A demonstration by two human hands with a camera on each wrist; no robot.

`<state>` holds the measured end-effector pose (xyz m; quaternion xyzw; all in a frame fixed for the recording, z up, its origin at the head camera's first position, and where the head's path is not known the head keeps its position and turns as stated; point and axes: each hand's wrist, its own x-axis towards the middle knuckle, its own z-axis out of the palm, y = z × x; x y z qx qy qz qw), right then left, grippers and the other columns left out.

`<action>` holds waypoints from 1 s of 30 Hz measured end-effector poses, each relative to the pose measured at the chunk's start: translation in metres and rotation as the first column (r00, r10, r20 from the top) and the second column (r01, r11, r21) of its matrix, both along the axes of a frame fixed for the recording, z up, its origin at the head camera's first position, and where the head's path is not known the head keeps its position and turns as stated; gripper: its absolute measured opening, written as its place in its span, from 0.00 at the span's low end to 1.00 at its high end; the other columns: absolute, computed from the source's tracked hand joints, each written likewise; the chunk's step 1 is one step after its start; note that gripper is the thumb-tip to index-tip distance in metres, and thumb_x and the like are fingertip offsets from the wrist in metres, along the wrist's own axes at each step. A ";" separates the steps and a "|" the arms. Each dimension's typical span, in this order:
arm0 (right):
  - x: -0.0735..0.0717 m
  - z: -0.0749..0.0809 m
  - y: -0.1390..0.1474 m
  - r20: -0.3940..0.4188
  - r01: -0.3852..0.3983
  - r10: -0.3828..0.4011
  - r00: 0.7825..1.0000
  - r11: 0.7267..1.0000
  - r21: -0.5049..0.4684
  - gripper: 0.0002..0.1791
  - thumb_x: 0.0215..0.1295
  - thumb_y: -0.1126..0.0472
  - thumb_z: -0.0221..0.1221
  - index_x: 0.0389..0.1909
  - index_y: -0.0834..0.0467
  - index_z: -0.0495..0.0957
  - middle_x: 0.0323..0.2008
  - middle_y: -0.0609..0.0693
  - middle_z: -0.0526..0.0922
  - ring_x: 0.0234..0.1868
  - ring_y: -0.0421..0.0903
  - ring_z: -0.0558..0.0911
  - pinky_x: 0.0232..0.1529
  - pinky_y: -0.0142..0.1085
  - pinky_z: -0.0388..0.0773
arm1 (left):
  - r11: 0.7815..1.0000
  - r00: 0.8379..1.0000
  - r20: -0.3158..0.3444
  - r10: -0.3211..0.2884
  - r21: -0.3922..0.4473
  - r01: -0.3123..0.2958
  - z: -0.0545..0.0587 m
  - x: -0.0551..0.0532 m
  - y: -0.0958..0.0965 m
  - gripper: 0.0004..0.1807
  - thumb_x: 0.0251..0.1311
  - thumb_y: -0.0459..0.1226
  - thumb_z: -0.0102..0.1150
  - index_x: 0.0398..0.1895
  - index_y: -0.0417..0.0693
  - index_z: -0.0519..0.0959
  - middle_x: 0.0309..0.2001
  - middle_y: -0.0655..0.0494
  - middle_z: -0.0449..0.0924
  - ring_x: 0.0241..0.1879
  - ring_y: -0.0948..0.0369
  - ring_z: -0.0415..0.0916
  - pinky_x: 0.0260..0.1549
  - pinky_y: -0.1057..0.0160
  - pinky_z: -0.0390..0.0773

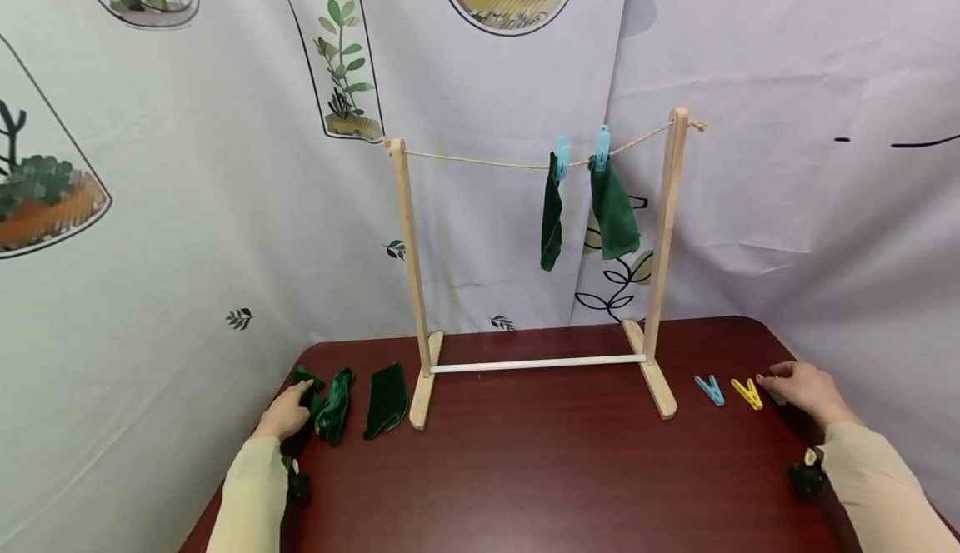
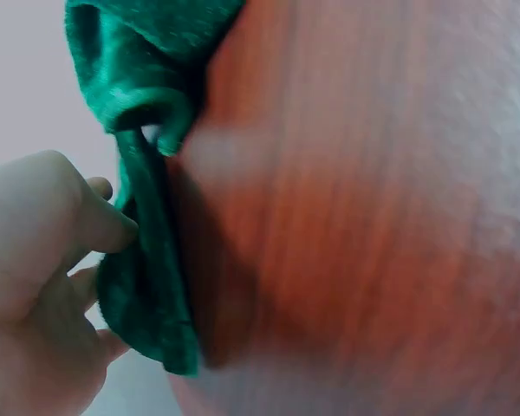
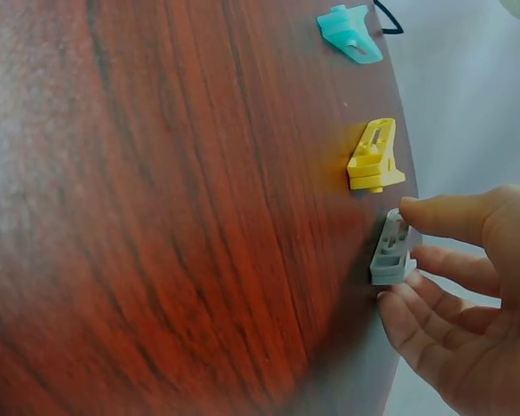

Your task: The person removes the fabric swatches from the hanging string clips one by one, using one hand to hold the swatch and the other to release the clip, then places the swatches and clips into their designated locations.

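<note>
At the table's left edge my left hand (image 1: 283, 413) pinches a green velvet cloth (image 2: 147, 299), thumb in front and fingers behind it. A crumpled green cloth (image 1: 334, 410) lies just right of that hand, and a flatter green cloth (image 1: 387, 399) lies nearer the rack. Over at the right edge, my right hand (image 1: 808, 390) holds a grey clothespin (image 3: 390, 256) between thumb and fingers, low at the tabletop. Beside it lie a yellow clothespin (image 1: 747, 394) and a light blue clothespin (image 1: 709, 391).
A wooden drying rack (image 1: 410, 245) stands at the back of the dark red table (image 1: 525, 470). From its rope (image 1: 480, 161) hang a narrow green cloth (image 1: 552, 220) and a wider green cloth (image 1: 615, 213), each under a blue clothespin. A printed curtain (image 1: 487, 236) hangs behind.
</note>
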<state>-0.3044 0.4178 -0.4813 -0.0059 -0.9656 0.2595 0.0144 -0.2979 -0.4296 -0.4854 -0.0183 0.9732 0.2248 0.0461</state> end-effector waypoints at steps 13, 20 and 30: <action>-0.003 0.047 0.007 -0.129 -0.009 0.007 0.992 1.000 -0.013 0.33 0.73 0.54 0.56 0.59 0.82 0.66 0.54 0.82 0.71 0.52 0.81 0.71 0.47 0.66 0.71 | 0.996 0.983 -0.174 0.056 0.076 -0.043 0.057 -0.007 0.015 0.35 0.62 0.26 0.37 0.76 0.29 0.54 0.71 0.21 0.53 0.51 0.36 0.67 0.42 0.43 0.68; -0.006 0.088 -0.003 -0.244 0.002 -0.004 0.970 1.000 -0.008 0.32 0.75 0.52 0.55 0.60 0.78 0.68 0.53 0.81 0.74 0.50 0.77 0.74 0.45 0.63 0.70 | 0.986 0.960 -0.264 0.097 0.161 -0.055 0.090 -0.011 0.027 0.34 0.67 0.27 0.36 0.79 0.36 0.52 0.74 0.25 0.50 0.27 0.47 0.65 0.32 0.49 0.67; -0.008 0.133 -0.023 -0.270 -0.003 -0.020 0.963 0.996 -0.085 0.35 0.75 0.44 0.54 0.67 0.70 0.68 0.58 0.77 0.73 0.56 0.72 0.73 0.42 0.51 0.72 | 0.968 0.934 -0.345 0.097 0.249 -0.008 0.119 -0.016 0.061 0.31 0.77 0.34 0.44 0.80 0.42 0.53 0.75 0.33 0.54 0.70 0.34 0.56 0.58 0.32 0.66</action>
